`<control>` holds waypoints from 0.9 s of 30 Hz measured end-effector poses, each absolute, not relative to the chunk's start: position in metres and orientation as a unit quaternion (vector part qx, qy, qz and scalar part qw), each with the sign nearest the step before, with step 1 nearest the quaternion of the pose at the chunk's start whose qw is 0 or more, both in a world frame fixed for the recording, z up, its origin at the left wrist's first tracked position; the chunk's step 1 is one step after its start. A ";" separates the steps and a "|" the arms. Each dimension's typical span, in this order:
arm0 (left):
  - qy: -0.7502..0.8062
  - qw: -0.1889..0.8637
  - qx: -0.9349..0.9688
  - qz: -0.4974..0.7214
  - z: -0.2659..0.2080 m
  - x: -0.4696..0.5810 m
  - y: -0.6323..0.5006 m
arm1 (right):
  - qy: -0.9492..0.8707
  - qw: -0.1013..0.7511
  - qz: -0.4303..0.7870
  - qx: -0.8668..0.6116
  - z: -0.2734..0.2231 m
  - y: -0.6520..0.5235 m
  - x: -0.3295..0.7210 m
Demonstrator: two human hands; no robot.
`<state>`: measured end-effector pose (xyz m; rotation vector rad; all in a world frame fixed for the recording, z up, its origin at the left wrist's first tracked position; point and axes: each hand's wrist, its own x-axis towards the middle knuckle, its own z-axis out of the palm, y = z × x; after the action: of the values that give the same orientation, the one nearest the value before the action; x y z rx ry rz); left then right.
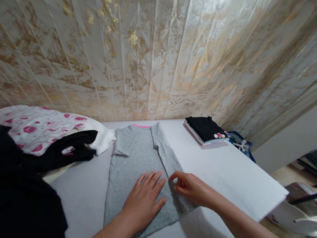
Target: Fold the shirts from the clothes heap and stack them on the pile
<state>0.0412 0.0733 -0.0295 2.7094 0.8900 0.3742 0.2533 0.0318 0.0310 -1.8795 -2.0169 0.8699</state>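
Note:
A grey short-sleeved T-shirt (135, 167) with a pink strip at its neckline lies face down or back up, I cannot tell which, on a white table. Its right side is turned inward in a long strip, and the left sleeve spreads out flat. My left hand (146, 200) rests palm down on the lower middle of the shirt, fingers spread. At the turned edge on the right, my right hand (192, 189) has its fingers curled and pinched on the cloth; the fingertips are partly hidden.
Black clothing (18, 196) and a white garment with pink prints (33, 125) are heaped at the left. A stack of folded clothes, black on top (205, 127), sits at the back right beside a blue item (239, 142). A patterned curtain (139, 52) hangs behind the table (224, 172).

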 end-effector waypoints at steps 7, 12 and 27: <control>0.306 0.134 0.934 0.126 -0.028 0.041 0.073 | -0.691 0.065 0.189 -0.694 0.026 0.019 0.246; 0.307 0.127 0.935 0.125 -0.026 0.042 0.073 | -0.682 0.050 0.158 -0.712 0.026 0.013 0.244; 0.284 0.137 0.938 0.142 -0.018 0.045 0.069 | -0.597 0.261 0.369 -0.662 0.029 0.013 0.288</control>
<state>0.0453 0.0687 -0.0184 2.7151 0.8203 0.4103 0.2882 0.0131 0.0290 -1.7937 -1.6172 1.0002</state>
